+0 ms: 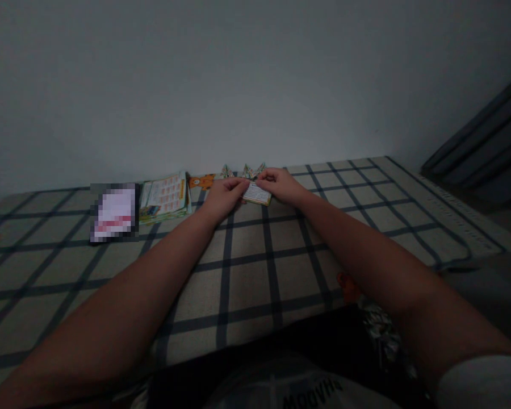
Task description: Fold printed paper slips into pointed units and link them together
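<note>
Both arms reach far forward over a checked bed sheet (247, 267). My left hand (223, 194) and my right hand (278, 184) meet over a small printed piece of paper (258, 195) lying on the sheet. Each hand pinches an edge of it, fingers curled. Just behind the hands stand three small folded paper shapes (246, 170) near the wall.
A stack of colourful printed booklets (164, 197) lies left of the hands, with a blurred flat item (114, 213) further left. A pale wall rises behind the bed. A dark striped cloth (485, 147) hangs at right. An orange print (202, 182) marks the sheet.
</note>
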Available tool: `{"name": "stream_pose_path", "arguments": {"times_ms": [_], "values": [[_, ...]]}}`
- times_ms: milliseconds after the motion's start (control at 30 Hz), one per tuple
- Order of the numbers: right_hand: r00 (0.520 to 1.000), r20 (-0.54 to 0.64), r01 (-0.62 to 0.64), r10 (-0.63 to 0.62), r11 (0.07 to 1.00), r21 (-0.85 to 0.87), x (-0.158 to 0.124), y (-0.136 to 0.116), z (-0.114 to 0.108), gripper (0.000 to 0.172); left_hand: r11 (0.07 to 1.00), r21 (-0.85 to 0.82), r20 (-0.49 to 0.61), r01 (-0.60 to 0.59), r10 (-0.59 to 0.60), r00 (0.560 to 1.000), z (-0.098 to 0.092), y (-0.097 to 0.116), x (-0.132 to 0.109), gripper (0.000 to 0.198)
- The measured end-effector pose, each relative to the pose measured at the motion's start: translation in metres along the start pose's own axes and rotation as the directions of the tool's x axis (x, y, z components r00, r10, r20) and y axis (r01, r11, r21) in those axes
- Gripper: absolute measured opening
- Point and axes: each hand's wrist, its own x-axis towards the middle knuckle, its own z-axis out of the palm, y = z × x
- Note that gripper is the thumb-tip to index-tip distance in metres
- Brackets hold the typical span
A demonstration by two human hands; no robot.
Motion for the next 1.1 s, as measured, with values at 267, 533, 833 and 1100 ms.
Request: {"name": "stream_pose_path", "arguments": {"times_ms": [267, 533, 833, 1100], "values": [[0.999, 0.034, 0.005, -0.007, 0.999, 0.054, 0.0, 0.003, -0.001, 0.011, 0.987, 0.124, 0.01, -0.098, 0.098, 0.995, -0.004, 0.0, 0.0, 0.043], [1.0, -0.007, 0.02, -0.019, 0.998, 0.063, -0.001, 0.0, -0.001, 0.008, 0.999, -0.027, 0.051, -0.021, 0.023, 0.998, -0.002, -0.006, -0.001, 0.039], [0.997, -0.043, -0.058, 0.068, 0.98, 0.192, 0.001, -0.001, 0.0, 0.004, 0.987, -0.147, -0.124, -0.068, 0.05, 0.991, -0.001, -0.009, 0.009, 0.028], [0.992, -0.076, -0.082, 0.099, 0.978, 0.194, 0.002, -0.002, 0.001, 0.014, 0.979, -0.192, -0.151, -0.073, 0.044, 0.988, 0.0, -0.005, 0.007, 0.033]]}}
